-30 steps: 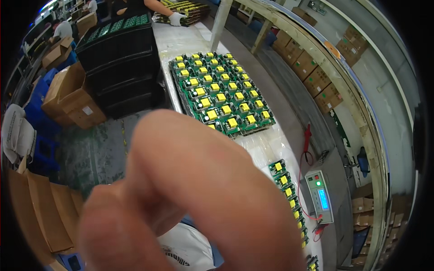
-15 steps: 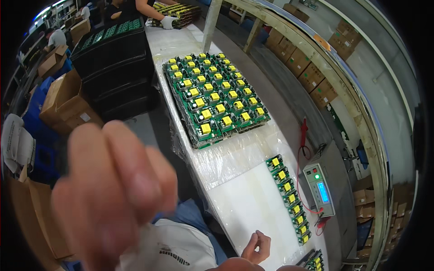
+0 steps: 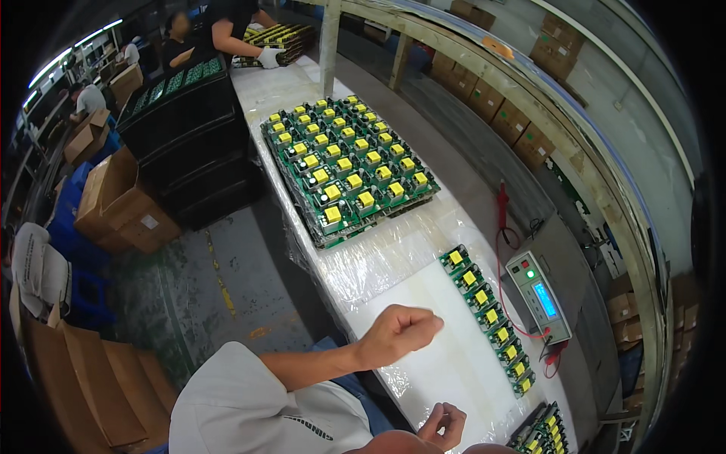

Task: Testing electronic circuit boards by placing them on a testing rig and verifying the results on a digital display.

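Head view: long white table, big batch of green circuit boards, board strip beside tester. Left hand fisted, empty, above table; right hand fingers loosely curled, holding nothing. Best lifting strip by its edges.

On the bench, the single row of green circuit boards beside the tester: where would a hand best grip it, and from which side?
Probably by its long edges near the close end, coming from the left. The row of boards lies flat on bare white bench there, while the tester and red leads crowd its right. The yellow parts on top are best avoided.
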`<state>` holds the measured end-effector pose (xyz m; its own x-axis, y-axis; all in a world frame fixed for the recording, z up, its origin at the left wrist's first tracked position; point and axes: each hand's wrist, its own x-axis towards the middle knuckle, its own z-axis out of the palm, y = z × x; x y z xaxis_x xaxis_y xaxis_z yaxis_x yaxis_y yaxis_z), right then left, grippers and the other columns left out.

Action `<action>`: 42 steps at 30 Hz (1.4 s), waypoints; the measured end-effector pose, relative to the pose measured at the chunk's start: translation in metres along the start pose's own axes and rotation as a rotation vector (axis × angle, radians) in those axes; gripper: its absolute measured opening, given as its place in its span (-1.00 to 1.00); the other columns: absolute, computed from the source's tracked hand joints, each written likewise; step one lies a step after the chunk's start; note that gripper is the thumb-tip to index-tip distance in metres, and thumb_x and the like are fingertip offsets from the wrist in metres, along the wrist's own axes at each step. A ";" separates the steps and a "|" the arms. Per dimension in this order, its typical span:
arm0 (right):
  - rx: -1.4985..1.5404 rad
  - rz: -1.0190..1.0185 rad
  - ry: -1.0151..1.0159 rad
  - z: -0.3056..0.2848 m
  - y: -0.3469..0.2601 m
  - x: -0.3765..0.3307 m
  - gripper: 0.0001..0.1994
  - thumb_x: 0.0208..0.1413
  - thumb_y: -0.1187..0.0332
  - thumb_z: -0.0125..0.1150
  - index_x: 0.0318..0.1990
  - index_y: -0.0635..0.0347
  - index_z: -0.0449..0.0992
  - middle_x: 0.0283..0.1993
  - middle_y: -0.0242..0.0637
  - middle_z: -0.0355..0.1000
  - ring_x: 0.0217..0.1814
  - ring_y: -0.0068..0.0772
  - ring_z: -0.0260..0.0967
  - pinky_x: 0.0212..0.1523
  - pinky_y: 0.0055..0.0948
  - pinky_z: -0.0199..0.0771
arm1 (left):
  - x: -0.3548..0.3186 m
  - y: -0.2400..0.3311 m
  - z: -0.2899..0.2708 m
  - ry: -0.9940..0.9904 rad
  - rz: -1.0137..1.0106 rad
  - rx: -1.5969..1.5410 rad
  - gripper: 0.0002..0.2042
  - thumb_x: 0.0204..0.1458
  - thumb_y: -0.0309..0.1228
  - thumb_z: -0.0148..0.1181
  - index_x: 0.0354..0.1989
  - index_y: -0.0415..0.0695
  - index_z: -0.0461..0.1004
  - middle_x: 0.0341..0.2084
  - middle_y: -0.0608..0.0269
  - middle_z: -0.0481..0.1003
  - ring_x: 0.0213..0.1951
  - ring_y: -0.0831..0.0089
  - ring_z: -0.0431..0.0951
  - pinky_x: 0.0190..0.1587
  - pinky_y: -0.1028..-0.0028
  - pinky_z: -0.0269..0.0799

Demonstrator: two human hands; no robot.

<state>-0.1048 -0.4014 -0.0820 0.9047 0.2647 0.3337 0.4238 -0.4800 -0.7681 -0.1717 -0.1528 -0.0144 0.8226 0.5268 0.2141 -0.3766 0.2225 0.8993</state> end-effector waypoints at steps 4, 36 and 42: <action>0.005 -0.013 0.035 -0.003 0.006 0.004 -0.89 0.27 0.35 0.34 -0.19 0.18 0.67 -0.37 -0.27 0.59 -0.41 -0.36 0.39 -0.31 -0.43 0.38 | 0.004 -0.025 0.020 -0.101 0.004 0.220 -0.78 0.24 -0.64 0.18 -0.42 -0.08 0.35 -0.55 0.46 0.37 -0.49 0.62 0.23 -0.38 0.60 0.20; -0.442 0.107 0.494 -0.260 0.070 0.043 -0.91 0.16 0.58 0.38 -0.19 0.26 0.66 -0.23 -0.40 0.52 -0.42 -0.53 0.25 -0.37 -0.54 0.25 | 0.079 -0.160 0.308 -0.899 0.250 0.876 -0.82 0.11 -0.35 0.39 -0.21 -0.19 0.68 -0.31 0.20 0.59 -0.28 0.22 0.62 -0.17 0.27 0.52; -0.752 0.059 0.252 -0.301 0.147 0.108 -0.85 0.22 0.40 0.38 -0.09 0.11 0.72 -0.15 -0.44 0.58 -0.35 -0.29 0.49 -0.26 -0.36 0.47 | 0.071 -0.212 0.390 -0.860 0.420 0.948 -0.79 0.10 -0.34 0.36 -0.20 -0.24 0.67 -0.29 0.07 0.61 -0.23 0.07 0.65 -0.16 0.15 0.55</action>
<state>0.0680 -0.6952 0.0062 0.8711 0.0672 0.4866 0.2088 -0.9473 -0.2430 0.1331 -0.4828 -0.0409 0.8548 -0.3409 0.3913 -0.5140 -0.6603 0.5476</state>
